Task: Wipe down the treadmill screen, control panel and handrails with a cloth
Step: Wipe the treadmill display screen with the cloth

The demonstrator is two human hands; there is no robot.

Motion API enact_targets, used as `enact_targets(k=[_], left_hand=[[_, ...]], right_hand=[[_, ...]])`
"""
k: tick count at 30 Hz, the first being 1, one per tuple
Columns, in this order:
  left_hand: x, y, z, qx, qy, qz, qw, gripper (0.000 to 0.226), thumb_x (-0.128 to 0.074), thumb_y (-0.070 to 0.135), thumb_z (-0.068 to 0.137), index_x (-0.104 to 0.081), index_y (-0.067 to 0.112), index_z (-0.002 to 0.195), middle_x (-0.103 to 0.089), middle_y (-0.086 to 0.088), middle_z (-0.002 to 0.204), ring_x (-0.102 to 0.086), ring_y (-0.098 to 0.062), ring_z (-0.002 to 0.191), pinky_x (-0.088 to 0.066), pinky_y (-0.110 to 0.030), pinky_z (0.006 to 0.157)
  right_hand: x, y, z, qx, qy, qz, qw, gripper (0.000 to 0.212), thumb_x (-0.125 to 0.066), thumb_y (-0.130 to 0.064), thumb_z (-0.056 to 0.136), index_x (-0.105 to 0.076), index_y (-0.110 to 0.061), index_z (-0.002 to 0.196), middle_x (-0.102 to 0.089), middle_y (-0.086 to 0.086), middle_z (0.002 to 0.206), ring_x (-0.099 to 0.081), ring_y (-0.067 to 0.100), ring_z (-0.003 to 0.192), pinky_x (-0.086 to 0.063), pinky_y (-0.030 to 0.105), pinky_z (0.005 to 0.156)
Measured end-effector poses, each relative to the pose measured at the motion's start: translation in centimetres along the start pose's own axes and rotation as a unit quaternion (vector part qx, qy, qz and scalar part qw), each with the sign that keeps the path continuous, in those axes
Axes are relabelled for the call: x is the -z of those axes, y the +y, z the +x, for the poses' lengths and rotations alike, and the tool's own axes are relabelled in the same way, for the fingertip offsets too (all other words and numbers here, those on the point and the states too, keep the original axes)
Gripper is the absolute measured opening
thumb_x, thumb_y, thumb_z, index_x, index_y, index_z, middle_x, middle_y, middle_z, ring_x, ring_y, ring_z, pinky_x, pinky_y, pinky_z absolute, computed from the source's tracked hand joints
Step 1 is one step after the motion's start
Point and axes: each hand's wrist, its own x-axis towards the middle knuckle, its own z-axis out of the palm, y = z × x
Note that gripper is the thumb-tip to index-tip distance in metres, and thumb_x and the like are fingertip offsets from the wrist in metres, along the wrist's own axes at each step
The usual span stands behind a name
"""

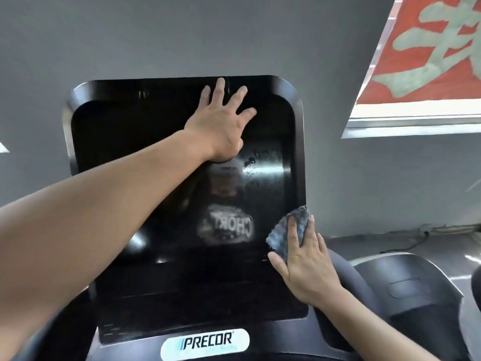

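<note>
Item 1. Treadmill screen [161,142]: large glossy black panel in a rounded black bezel, upright and tilted slightly back, facing the wearer. Smudges and streaks show right of centre, just below the left hand's heel. Handling: rigid, slick, probably prone to scratching and fresh fingerprints; wants even, moderate pressure rather than a hard push.

Item 2. Cloth [289,231]: small blue-grey wiping cloth, bunched, pressed against the screen's lower right corner at the bezel edge. Handling: soft, light, limp; best held flat under the fingers with the thumb pinning one edge, so that it does not roll or slip on the slick surface.

Item 3. Right hand [304,267]: grip closed on the cloth, fingers laid over it, thumb spread out to the left and touching the panel.

Item 4. Left hand [221,123]: grip released, holding nothing; palm flat, fingers spread on the upper middle of the screen, fingertips reaching the top bezel. It appears to steady the console.

Item 5. Control panel [197,290]: dark band below the screen; keys too dim to make out.

Item 6. Precor badge [205,345]: white label at the console's lower edge.

Item 7. Handrails: one dark grey rail [348,274] behind the right hand; cloth not on it.
</note>
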Motion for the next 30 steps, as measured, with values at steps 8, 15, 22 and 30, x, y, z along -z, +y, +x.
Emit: enact_targets(k=[8, 15, 22, 30], left_hand=[[0.0, 0.8, -0.3, 0.01, -0.002, 0.007, 1.0, 0.075, -0.046, 0.031, 0.093, -0.02, 0.032, 0.164, 0.007, -0.011, 0.174, 0.014, -0.052, 0.154, 0.002, -0.067, 0.124], [-4.9, 9.3, -7.6, -0.141, 0.059, -0.032, 0.988, 0.072, -0.044, 0.037, 0.091, -0.035, 0.016, 0.16, -0.028, -0.018, 0.168, -0.02, -0.051, 0.151, -0.019, -0.067, 0.121], [-14.7, 18.1, -14.0, -0.278, 0.053, -0.212, 0.935, 0.073, -0.048, 0.01, 0.097, -0.018, 0.006, 0.163, -0.024, -0.018, 0.169, -0.012, -0.045, 0.157, -0.032, -0.055, 0.121], [-16.2, 18.2, -12.8, -0.259, 0.137, -0.205, 0.934, 0.064, -0.031, 0.011, 0.109, -0.001, 0.007, 0.165, -0.021, -0.026, 0.169, -0.016, -0.038, 0.158, -0.037, -0.045, 0.121]], right_hand=[[6.5, -2.1, 8.2, 0.024, 0.098, 0.037, 0.994, 0.094, -0.026, -0.079, 0.099, 0.022, -0.03, 0.163, 0.023, 0.026, 0.169, 0.008, 0.038, 0.161, -0.013, 0.048, 0.129], [-2.0, -0.8, -0.8, -0.029, 0.022, 0.039, 0.999, 0.1, -0.024, -0.081, 0.094, 0.026, -0.026, 0.162, 0.016, 0.033, 0.168, 0.005, 0.042, 0.16, -0.013, 0.049, 0.129], [0.5, 2.5, -1.0, 0.084, 0.005, 0.118, 0.989, 0.085, -0.055, -0.03, 0.095, -0.005, -0.043, 0.163, -0.006, -0.016, 0.172, 0.015, 0.005, 0.159, -0.006, 0.018, 0.127], [2.2, 4.1, -0.8, 0.011, 0.068, 0.238, 0.969, 0.07, -0.063, 0.005, 0.086, -0.059, -0.029, 0.147, -0.046, -0.024, 0.154, -0.048, -0.009, 0.135, -0.039, 0.017, 0.112]])
